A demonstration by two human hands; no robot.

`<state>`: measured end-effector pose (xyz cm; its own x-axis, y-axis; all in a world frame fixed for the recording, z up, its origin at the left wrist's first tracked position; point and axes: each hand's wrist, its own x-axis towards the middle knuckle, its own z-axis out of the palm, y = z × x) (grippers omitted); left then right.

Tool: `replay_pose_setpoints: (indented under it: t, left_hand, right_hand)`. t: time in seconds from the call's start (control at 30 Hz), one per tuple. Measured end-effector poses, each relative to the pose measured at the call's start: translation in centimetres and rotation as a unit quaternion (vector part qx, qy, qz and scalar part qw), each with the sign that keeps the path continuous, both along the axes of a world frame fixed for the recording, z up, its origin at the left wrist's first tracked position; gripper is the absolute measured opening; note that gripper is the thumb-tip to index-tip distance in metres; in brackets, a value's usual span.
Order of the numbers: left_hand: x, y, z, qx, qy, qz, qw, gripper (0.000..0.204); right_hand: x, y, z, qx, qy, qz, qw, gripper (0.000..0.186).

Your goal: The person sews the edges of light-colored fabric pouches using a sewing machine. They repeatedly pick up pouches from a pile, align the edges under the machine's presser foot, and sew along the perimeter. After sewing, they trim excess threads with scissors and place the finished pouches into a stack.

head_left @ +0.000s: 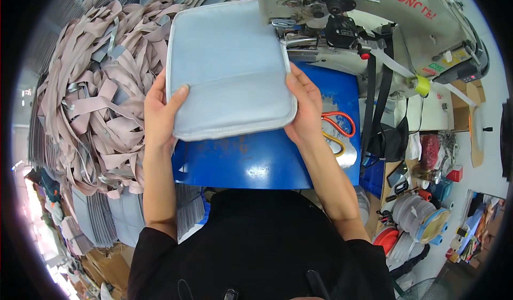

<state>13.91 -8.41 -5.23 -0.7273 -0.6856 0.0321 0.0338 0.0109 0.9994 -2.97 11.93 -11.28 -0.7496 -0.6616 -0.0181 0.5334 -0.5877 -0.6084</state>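
Observation:
A light blue-grey padded fabric panel [230, 49] with rounded corners and pale edge binding is held up over the blue work table [240, 166]. My left hand [160, 110] grips its left edge, thumb on the front face. At the opposite edge, my right hand [304, 107] closes on the binding with its thumb along the side. The fingers behind the panel are partly hidden. The panel's far right corner lies by the presser foot area of a sewing machine [368, 3]; whether it touches the machine cannot be told.
A large heap of pinkish fabric straps [107, 97] rises at left. Stacked grey-blue panels [125, 214] stand below it. Red-handled scissors [348, 125] and a yellow handle loop [337, 142] lie right of my right hand. White tape [395, 62] runs past a yellow-green roller [421, 86].

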Motion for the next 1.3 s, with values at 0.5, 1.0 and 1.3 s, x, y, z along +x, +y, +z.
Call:
replay_pose_setpoints:
  t: [0.5,1.0,1.3]
  left_hand:
    - [-3.6,-4.3,-0.7,0.000,0.078,-0.034,0.996,0.059]
    - [-0.7,-1.4,-6.3,0.084,0.073,-0.010,0.994,0.088]
    - [4.7,-3.7,-13.1,0.108,0.054,0.075,0.990,0.080]
  right_hand:
    - [-12.2,14.9,12.7,0.291,0.468,-0.492,0.673,0.028]
    - [-41.1,36.6,17.8,0.376,0.346,-0.498,0.701,0.051]
    - [-18.7,27.0,7.2,0.486,0.427,-0.558,0.520,0.044]
